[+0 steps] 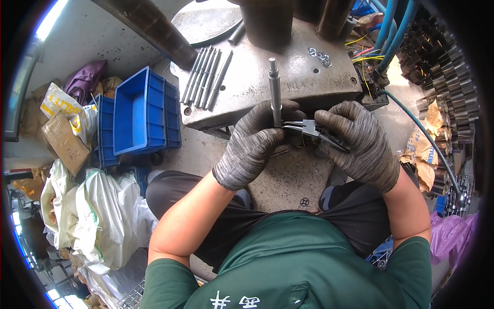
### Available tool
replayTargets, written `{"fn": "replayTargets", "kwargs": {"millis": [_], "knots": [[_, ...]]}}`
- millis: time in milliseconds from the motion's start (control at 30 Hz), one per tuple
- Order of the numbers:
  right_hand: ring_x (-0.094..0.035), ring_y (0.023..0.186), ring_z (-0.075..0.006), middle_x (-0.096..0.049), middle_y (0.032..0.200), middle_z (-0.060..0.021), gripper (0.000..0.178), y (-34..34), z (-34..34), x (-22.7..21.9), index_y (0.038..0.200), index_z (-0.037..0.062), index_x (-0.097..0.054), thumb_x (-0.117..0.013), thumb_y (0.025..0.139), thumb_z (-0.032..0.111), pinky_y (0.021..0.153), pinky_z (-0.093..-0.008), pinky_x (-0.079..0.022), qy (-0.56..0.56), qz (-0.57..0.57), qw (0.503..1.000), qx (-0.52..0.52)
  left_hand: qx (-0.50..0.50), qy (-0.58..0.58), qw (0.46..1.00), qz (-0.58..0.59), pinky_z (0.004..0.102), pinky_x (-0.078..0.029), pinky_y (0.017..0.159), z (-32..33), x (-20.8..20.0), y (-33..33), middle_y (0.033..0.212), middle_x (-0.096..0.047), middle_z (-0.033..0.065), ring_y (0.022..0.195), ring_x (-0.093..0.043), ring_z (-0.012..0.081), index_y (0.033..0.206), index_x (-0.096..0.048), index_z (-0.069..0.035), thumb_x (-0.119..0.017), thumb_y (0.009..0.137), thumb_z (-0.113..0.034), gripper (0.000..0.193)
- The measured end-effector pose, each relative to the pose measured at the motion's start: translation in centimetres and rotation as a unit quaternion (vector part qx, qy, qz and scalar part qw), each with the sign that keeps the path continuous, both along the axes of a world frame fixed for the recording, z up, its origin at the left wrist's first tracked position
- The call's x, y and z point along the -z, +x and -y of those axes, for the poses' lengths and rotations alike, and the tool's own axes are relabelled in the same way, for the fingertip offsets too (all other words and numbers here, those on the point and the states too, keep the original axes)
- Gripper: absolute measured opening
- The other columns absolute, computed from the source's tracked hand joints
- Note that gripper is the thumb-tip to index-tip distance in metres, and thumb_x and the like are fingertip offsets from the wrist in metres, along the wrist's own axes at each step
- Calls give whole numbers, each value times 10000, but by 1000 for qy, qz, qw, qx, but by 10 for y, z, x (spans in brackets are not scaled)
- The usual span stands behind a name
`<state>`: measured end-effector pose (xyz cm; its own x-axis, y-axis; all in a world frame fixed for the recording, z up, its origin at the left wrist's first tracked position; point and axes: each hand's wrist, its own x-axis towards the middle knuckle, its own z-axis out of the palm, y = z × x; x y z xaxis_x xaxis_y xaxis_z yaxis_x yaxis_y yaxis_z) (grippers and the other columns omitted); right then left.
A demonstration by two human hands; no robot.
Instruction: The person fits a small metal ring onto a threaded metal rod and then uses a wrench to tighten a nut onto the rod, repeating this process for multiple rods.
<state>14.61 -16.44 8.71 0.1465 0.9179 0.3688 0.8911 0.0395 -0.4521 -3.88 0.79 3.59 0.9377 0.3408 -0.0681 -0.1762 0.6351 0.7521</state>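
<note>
Gloved in grey knit, my left hand (253, 140) is closed round the lower part of a stepped metal shaft (275, 91), which points up and away from me. My right hand (357, 141), in a matching glove, grips a pair of circlip pliers (310, 127). The pliers' jaws reach left to the shaft near my left fingertips; whether a ring sits on the tips is too small to tell. Several similar shafts (206, 77) lie side by side at the left of the metal machine bed (309, 82). Several small rings (321, 57) lie at its far right.
Blue plastic crates (135, 118) stand left of the machine bed, beside white sacks (103, 216) and a cardboard piece (66, 141). Thick dark columns (266, 23) rise from the bed. Blue hoses (393, 31) and stacked metal parts (437, 56) are at the right.
</note>
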Motion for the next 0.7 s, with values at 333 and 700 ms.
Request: {"fn": "replayTargets", "kwargs": {"millis": [333, 700], "knots": [[-674, 951, -357, -679, 1046, -132, 562, 2, 0, -3, 1260, 103, -712, -792, 705, 57, 800, -437, -577, 12, -11, 1000, -9, -5, 50, 999, 3, 345, -560, 1038, 2, -1, 1, 1354, -661, 169, 1235, -650, 226, 1433, -554, -6, -727, 930, -190, 563], [-651, 965, -366, -666, 1042, -121, 664, 5, 1, -1, 1301, 122, -692, -784, 649, 46, 813, -457, -558, -21, 22, 999, -16, 7, 61, 998, 6, 456, -529, 1114, 0, 5, 1, 1394, -631, 234, 1286, -635, 325, 1446, -532, 20, -728, 939, -98, 557]]}}
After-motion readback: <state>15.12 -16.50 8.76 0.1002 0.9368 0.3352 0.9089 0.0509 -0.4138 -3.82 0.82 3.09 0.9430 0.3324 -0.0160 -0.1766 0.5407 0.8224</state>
